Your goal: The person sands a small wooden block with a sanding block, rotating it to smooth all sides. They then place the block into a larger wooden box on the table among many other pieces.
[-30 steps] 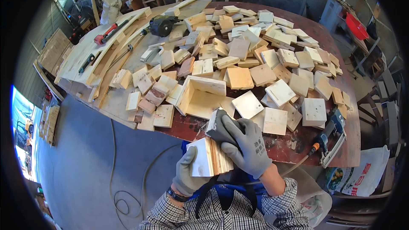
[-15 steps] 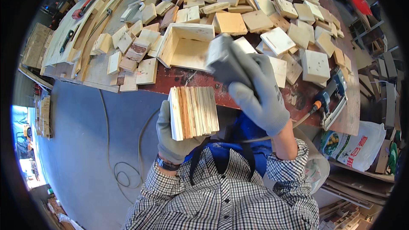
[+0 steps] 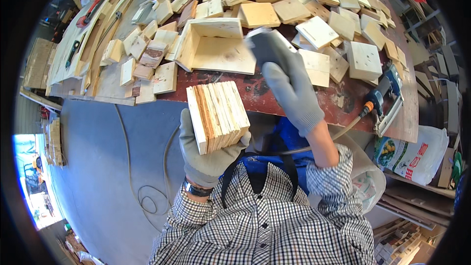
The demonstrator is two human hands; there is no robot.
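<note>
— What do we have before us?

— The workbench (image 3: pixel 274 99), strewn with wooden squares, an open wooden box (image 3: pixel 216 49) near its edge.

— And our hands?

— Our left hand (image 3: pixel 208 154) clasps a stack of wooden boards (image 3: pixel 218 115) below the bench edge; our right hand (image 3: pixel 289 86) (gloved, like the left) closes round a grey sanding block (image 3: pixel 265 46) beside the box.

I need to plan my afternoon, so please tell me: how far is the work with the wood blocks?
Looks done: an open wooden box already stands assembled on the table. In hand: the left hand holds a stack of thin boards on edge, while the right hand grips a grey block, probably for sanding. Left: many loose square pieces cover the table, so most work seems to remain.
</note>
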